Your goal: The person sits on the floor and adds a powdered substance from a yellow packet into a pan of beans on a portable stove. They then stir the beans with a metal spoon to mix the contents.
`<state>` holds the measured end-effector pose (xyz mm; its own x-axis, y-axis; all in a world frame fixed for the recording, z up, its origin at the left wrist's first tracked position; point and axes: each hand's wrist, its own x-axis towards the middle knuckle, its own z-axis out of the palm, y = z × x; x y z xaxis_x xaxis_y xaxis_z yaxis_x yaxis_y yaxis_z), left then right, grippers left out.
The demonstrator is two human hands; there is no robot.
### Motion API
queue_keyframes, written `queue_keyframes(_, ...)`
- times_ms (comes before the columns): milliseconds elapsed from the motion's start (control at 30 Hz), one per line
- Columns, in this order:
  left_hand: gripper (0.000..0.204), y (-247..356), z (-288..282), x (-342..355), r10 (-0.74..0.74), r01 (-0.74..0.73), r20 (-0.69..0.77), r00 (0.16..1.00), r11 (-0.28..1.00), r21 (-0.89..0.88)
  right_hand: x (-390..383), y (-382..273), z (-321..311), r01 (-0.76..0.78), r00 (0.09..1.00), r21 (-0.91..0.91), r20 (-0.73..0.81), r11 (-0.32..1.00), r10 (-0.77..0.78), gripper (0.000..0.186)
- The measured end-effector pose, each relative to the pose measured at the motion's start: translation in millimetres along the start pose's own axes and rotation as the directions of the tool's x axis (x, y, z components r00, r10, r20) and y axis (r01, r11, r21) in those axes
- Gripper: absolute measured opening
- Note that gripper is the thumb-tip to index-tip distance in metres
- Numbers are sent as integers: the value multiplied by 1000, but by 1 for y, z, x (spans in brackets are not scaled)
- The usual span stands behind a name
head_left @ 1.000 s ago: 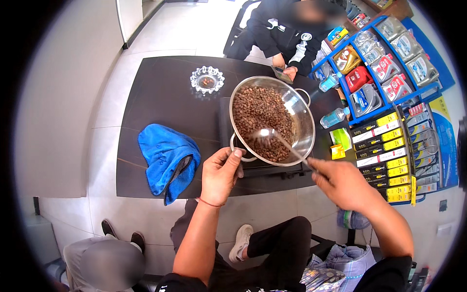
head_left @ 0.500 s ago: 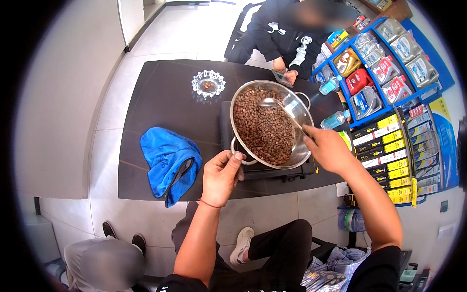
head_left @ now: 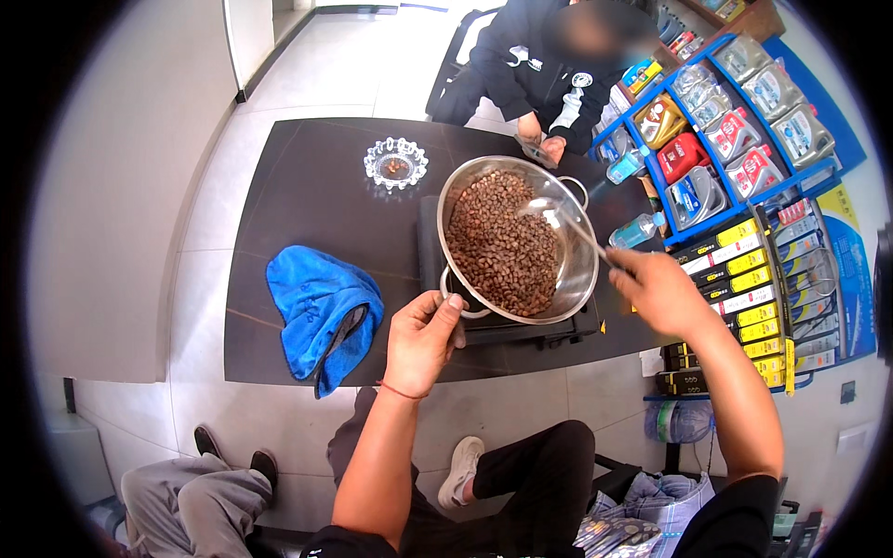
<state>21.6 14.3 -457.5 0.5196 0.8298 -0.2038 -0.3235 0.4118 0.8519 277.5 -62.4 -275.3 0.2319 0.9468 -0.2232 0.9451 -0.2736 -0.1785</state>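
– well, how far along?
– stirring seems under way, its remainder unclear: brown beans (head_left: 502, 237) lie in the steel pan (head_left: 579, 284) above the worktop (head_left: 307, 177). left hand (head_left: 426, 339): fingers closed on the pan's handle (head_left: 474, 314); right hand (head_left: 659, 290): fingers closed round the spoon (head_left: 538, 206).
– surroundings?
– blue cloth (head_left: 321, 307), glass ashtray (head_left: 396, 164); at right, a stocked blue rack (head_left: 664, 206).

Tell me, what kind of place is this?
Probably a car-supply shop: jugs shaped like motor-oil ones and stacked long boxes are displayed on the right.

A dark table (head_left: 316, 209) stands on pale floor tiles (head_left: 316, 70) between a light grey wall (head_left: 121, 214) and a blue rack (head_left: 707, 226).
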Motion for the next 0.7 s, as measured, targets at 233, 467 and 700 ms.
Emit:
queue_keyframes(233, 26, -2, 6, 6, 24, -24, 44, 999, 1000, 5, 55, 10, 44, 95, 991, 13, -93, 995, -94, 34)
queue_keyframes(467, 26, 0, -1, 1, -14, 14, 6, 1000, 998, -59, -8, -16, 8, 43, 992, 10, 122, 999, -44, 34)
queue_keyframes(700, 27, -1, -1, 2, -9, 9, -2, 1000, 1000, -30, -51, -14, -1, 190, 970, -61, 165, 980, -177, 41)
